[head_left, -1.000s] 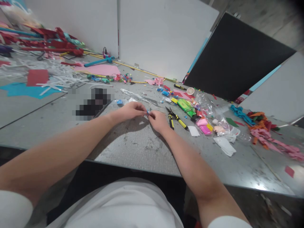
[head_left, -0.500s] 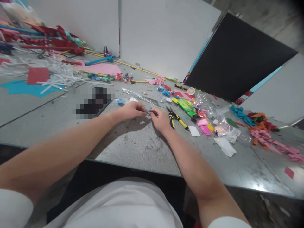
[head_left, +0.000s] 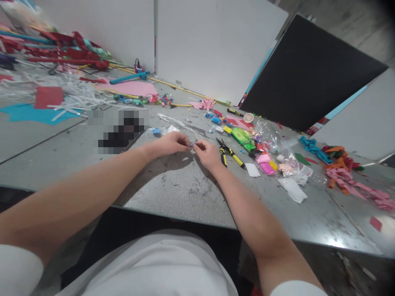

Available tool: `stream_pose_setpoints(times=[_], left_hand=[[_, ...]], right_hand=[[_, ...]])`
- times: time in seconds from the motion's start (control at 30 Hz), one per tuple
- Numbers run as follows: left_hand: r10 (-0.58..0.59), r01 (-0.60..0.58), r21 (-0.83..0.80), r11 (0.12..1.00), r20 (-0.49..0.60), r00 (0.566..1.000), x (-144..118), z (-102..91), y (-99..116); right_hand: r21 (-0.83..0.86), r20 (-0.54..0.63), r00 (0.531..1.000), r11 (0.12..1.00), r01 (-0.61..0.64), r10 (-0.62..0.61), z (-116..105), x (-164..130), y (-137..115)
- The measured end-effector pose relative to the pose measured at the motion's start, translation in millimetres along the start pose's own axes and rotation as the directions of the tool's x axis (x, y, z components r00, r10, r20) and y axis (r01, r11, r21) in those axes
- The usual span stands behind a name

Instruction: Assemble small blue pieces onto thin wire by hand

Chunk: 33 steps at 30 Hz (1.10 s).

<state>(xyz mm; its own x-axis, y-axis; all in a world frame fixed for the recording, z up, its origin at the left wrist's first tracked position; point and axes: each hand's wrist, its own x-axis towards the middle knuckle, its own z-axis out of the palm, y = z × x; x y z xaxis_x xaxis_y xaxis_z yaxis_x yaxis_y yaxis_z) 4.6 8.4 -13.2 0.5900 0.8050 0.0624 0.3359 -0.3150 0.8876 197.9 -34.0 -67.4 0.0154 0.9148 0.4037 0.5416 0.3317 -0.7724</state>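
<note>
My left hand (head_left: 173,143) and my right hand (head_left: 207,154) meet fingertip to fingertip over the near part of the grey table (head_left: 185,193). Pinched between them is a tiny blue piece (head_left: 191,145), too small to make out, mostly covered by the fingers. Just beyond my left hand lies a blue lump (head_left: 156,131) on clear wrapping. To the right of my right hand, pliers with yellow-and-black handles (head_left: 237,159) rest with their jaws apart. A bundle of thin silver rods (head_left: 182,125) lies behind both hands.
Colourful soft packets (head_left: 242,136) and a crinkled clear bag (head_left: 271,139) spread to the right, with white paper (head_left: 292,190) nearer. Crepe paper flowers (head_left: 339,168) lie at far right. White shredded strips (head_left: 83,92) cover the left. White boards (head_left: 212,49) and a black panel (head_left: 311,74) stand behind.
Both hands stay in nearly the same place, still pinched together. The fingertips have shifted slightly around the blue piece, and less of it shows now.
</note>
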Motion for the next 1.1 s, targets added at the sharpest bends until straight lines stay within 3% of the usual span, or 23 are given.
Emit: stream_pose_setpoints(times=[0.27,0.4,0.67,0.8,0.9,1.1], left_hand=[[-0.064,0.056,-0.166,0.985,-0.042,0.997,-3.0,2.3,2.9],[-0.034,0.04,-0.219,0.975,0.028,0.999,-4.1,1.0,2.1],[0.034,-0.024,-0.081,0.996,0.127,0.991,-4.7,-4.2,3.6],[0.088,-0.094,0.094,0.991,0.063,0.994,-1.2,-5.1,2.8],[0.07,-0.068,0.176,0.982,-0.005,0.997,0.0,-4.4,3.1],[0.07,-0.06,0.229,0.971,-0.034,0.997,0.2,-2.8,0.5]], right_hand=[[0.101,0.093,0.995,0.994,-0.039,0.029,1.1,-1.0,4.9],[0.08,0.137,0.99,0.997,0.01,-0.021,1.7,-1.2,6.2],[0.013,0.041,0.999,1.0,-0.001,0.001,-0.5,-3.3,0.1],[0.073,0.065,0.998,0.997,0.022,-0.027,-0.1,-3.3,-1.3],[0.093,0.061,0.997,0.995,0.039,-0.045,-0.9,-4.1,-4.5],[-0.029,0.095,0.984,0.987,0.156,-0.153,-4.4,-8.2,-14.3]])
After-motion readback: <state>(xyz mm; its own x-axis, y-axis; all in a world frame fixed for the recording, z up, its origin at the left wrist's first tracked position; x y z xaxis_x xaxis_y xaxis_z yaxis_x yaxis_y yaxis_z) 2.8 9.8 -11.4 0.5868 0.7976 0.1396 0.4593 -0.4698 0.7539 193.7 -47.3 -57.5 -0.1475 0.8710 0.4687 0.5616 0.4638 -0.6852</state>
